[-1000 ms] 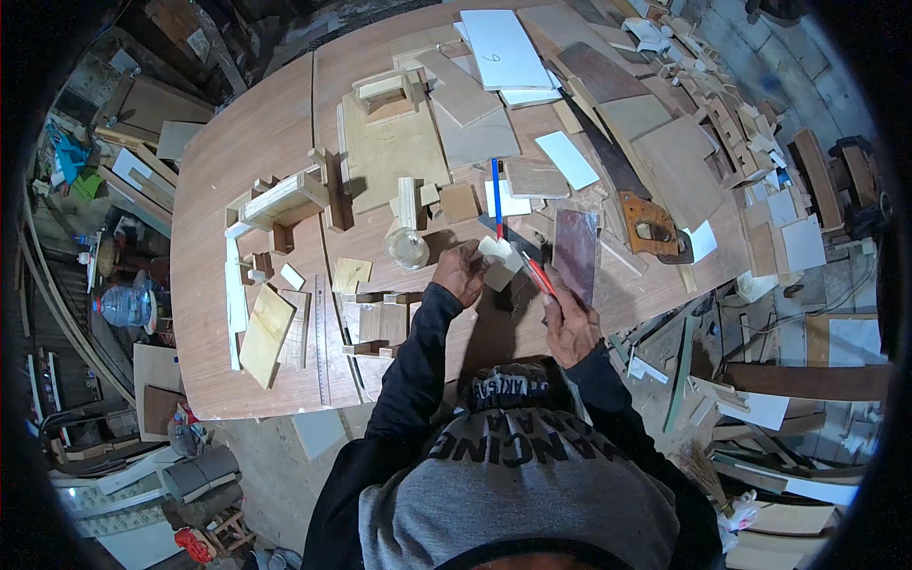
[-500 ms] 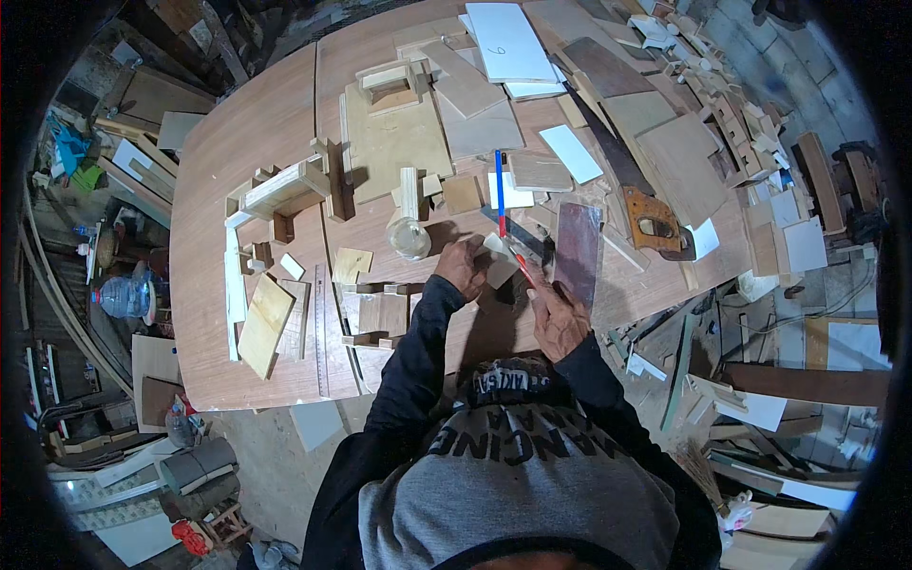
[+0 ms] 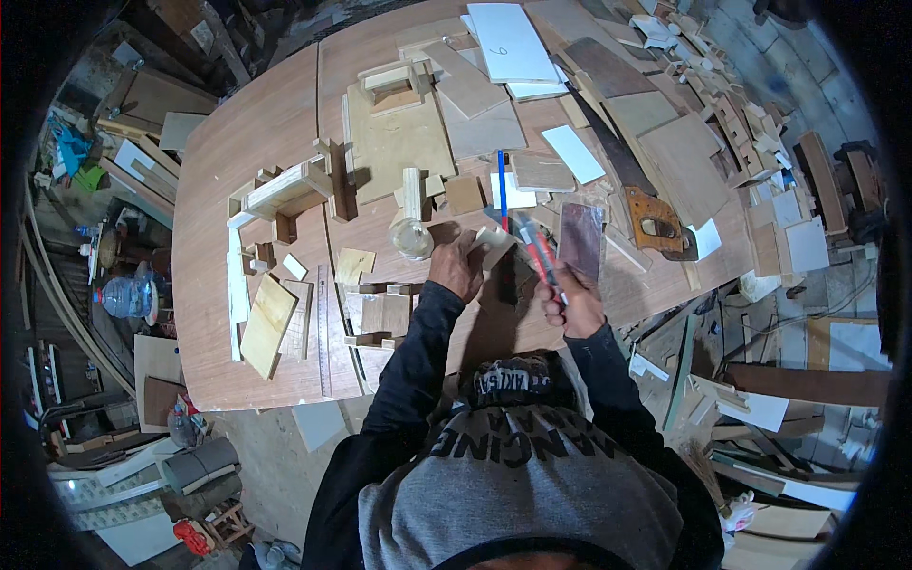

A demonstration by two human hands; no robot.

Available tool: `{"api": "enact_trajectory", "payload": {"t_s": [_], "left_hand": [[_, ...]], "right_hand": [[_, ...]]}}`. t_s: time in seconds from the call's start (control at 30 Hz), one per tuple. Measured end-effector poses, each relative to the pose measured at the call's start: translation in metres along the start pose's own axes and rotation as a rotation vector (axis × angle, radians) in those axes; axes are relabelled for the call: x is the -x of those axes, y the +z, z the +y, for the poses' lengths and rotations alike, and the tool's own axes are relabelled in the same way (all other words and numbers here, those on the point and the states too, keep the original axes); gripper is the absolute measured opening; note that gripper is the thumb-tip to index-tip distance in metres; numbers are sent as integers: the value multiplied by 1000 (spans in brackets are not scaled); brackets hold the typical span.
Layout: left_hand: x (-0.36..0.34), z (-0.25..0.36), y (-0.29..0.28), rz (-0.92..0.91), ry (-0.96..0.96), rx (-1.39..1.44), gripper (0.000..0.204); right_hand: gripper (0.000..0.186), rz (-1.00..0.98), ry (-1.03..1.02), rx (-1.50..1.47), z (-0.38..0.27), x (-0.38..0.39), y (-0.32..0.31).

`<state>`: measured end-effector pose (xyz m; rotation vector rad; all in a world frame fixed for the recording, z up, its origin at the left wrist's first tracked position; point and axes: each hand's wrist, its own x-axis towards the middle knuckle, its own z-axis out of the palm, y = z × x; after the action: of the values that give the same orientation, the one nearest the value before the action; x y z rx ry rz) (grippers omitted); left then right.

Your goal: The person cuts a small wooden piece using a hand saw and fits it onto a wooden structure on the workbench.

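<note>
My left hand (image 3: pixel 458 268) is closed on a small pale wood piece (image 3: pixel 490 239), held up over the table. Just right of it, my right hand (image 3: pixel 576 300) grips a red-and-grey utility knife (image 3: pixel 540 255), its blade end blurred by motion and pointing up and away from me. Blade and wood look apart. Beyond them lies a blue-and-red pencil (image 3: pixel 502 180). A round translucent container (image 3: pixel 411 239) stands left of my left hand, near an upright wood block (image 3: pixel 411 195). A dark brown plate (image 3: pixel 581 242) lies beyond my right hand.
Small wooden frames (image 3: pixel 294 195) and a loose board (image 3: pixel 267 325) occupy the table's left side. A handsaw (image 3: pixel 655 224) with a wooden handle lies at the right. White panels (image 3: pixel 513 43) and offcuts spread across the back. A steel ruler (image 3: pixel 323 332) lies near the front edge.
My right hand has drawn back to the right and slightly nearer me, taking the knife away from the wood piece. My left hand has barely shifted; the wood piece has turned a little.
</note>
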<state>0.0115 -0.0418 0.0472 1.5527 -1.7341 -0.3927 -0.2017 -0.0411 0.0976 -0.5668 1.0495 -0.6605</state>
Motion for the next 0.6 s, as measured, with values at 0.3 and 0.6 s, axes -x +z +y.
{"api": "enact_trajectory", "payload": {"t_s": [0.3,0.6], "left_hand": [[1,14,4,-73,-219,454,18],[-3,27,-13,-331,-62,225,20]], "right_hand": [[27,204,-875,586,8,-32,-1],[38,133,-811,698,-6,-65,2]]}}
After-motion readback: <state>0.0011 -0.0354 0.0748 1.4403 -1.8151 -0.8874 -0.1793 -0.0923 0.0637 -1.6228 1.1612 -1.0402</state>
